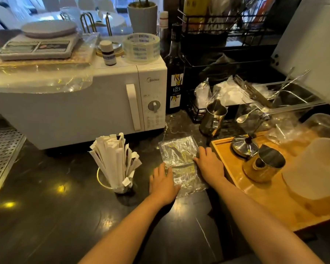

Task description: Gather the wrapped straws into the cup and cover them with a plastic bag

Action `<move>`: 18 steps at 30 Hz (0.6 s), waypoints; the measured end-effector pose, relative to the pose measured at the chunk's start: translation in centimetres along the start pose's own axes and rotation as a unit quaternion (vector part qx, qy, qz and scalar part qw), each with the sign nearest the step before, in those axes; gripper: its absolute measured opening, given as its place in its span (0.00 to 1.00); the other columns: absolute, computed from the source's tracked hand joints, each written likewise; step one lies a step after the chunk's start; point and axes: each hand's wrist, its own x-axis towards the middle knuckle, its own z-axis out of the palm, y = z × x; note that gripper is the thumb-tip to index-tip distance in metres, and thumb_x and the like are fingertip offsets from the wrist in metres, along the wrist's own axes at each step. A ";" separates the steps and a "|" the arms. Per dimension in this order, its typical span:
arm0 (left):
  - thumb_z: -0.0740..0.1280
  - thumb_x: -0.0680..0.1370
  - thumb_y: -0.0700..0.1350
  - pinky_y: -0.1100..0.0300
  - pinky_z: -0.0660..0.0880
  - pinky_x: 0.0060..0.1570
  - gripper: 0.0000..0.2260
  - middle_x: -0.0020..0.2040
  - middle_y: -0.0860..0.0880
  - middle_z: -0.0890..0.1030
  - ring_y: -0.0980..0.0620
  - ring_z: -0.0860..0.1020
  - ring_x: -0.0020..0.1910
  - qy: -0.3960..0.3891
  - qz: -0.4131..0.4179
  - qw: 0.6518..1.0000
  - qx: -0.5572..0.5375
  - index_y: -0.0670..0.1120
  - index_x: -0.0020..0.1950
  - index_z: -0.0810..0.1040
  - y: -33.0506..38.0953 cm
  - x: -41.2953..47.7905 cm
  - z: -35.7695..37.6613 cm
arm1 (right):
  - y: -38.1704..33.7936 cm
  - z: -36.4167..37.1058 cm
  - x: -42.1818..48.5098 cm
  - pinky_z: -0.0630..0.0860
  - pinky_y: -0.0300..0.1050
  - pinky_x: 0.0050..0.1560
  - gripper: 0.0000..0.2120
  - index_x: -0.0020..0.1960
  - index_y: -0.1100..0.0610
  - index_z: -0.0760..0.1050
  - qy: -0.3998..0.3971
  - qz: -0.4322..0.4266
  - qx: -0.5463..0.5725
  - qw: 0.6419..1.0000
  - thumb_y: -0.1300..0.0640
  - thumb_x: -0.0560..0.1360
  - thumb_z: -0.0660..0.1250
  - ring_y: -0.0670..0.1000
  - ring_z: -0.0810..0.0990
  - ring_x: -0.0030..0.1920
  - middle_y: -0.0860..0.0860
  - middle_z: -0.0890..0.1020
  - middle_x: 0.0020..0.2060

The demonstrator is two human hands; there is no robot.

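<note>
Several paper-wrapped straws (113, 157) stand bunched upright in a clear glass cup (120, 187) on the dark counter, in front of the microwave. To the right of the cup a crinkled clear plastic bag (176, 149) lies flat on the counter. My left hand (163, 181) rests on the bag's near left edge with the fingers spread and laid flat. My right hand (210, 162) presses on the bag's right edge, fingers also flat. Neither hand has lifted the bag.
A white microwave (80, 103) stands behind the cup, with a scale and a tape roll on top. A wooden tray (255, 189) with metal jugs sits right of the bag. A dark syrup bottle (174, 77) and a wire rack stand behind.
</note>
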 end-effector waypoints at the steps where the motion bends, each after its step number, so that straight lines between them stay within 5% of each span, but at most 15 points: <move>1: 0.57 0.77 0.55 0.47 0.50 0.72 0.31 0.76 0.42 0.47 0.43 0.47 0.74 -0.007 0.004 1.000 0.023 0.42 0.74 0.49 0.0 -0.1 0.1 | -0.1 0.0 -0.2 0.73 0.49 0.47 0.19 0.64 0.59 0.64 0.009 -0.015 -0.014 1.000 0.49 0.78 0.56 0.58 0.72 0.58 0.59 0.71 0.60; 5: 0.48 0.79 0.58 0.45 0.38 0.72 0.32 0.76 0.43 0.39 0.46 0.37 0.75 -0.042 0.022 0.996 0.079 0.39 0.73 0.40 -0.2 -0.1 1.0 | -0.9 0.0 -1.2 0.69 0.51 0.59 0.23 0.70 0.58 0.61 0.014 -0.087 -0.024 0.996 0.48 0.78 0.54 0.59 0.67 0.65 0.59 0.66 0.69; 8: 0.45 0.78 0.59 0.44 0.37 0.72 0.33 0.76 0.42 0.38 0.46 0.36 0.74 -0.039 0.025 0.995 0.094 0.39 0.73 0.38 -0.4 -0.1 1.6 | -1.2 0.6 -2.1 0.52 0.50 0.73 0.29 0.75 0.56 0.48 -0.067 -0.120 -0.010 0.990 0.45 0.79 0.49 0.56 0.51 0.75 0.56 0.51 0.76; 11: 0.44 0.78 0.60 0.45 0.36 0.72 0.33 0.76 0.42 0.38 0.46 0.36 0.74 -0.038 0.022 0.994 0.101 0.40 0.73 0.38 -0.4 -0.2 1.7 | -0.5 1.2 -2.4 0.40 0.50 0.74 0.30 0.75 0.55 0.40 -0.151 -0.104 -0.008 0.983 0.43 0.79 0.46 0.53 0.40 0.76 0.54 0.42 0.76; 18: 0.45 0.78 0.59 0.47 0.39 0.73 0.33 0.76 0.42 0.38 0.45 0.37 0.75 -0.052 0.020 0.994 0.092 0.39 0.73 0.38 -0.4 -0.1 1.3 | 0.7 0.4 -2.5 0.38 0.53 0.74 0.32 0.74 0.57 0.38 -0.188 -0.085 -0.028 0.978 0.42 0.79 0.45 0.53 0.38 0.76 0.55 0.41 0.76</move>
